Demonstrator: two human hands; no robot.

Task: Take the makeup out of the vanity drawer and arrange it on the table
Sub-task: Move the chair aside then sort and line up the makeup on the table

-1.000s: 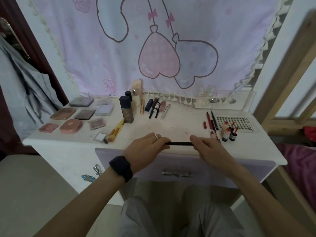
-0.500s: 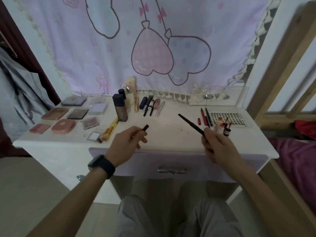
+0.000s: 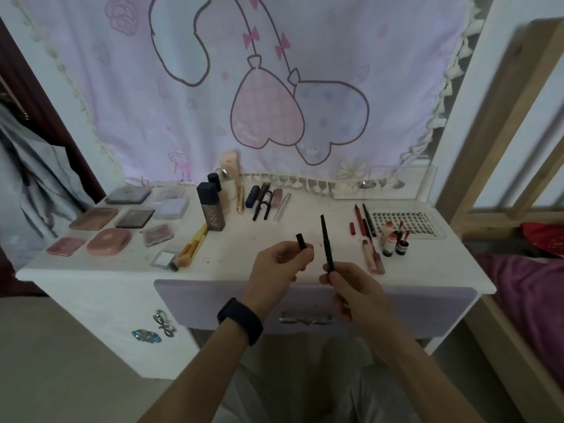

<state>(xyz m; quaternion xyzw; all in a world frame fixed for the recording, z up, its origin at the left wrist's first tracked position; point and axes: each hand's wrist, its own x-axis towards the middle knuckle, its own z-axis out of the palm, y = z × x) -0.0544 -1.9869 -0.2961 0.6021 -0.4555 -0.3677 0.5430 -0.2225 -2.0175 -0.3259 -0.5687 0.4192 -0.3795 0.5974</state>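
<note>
A: White tabletop (image 3: 238, 248), lilac drawer front (image 3: 213, 303) under it, and that hanging cloth (image 3: 305, 41) is pale lilac too, with a pink checked heart (image 3: 265, 117) beside a purple dotted heart (image 3: 332, 117), both outlined dark.

B: Liner pencil (image 3: 327, 245) is black, its cap (image 3: 301, 241) black as well. There's a rounded compact (image 3: 109, 241) in salmon pink, and brushes (image 3: 195, 242) with yellow handles.

A: Red pencil (image 3: 360, 220) over on the right, and a black wristband (image 3: 241, 320).

B: Magenta bed cover (image 3: 531, 288) at the edge.

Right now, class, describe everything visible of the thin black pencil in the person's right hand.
The pencil is a slim black stick, plastic by its look, uncapped. It stands nearly upright over the table, tip leaning slightly left. The right hand pinches its lower end; the left hand holds its short black cap apart.
</note>
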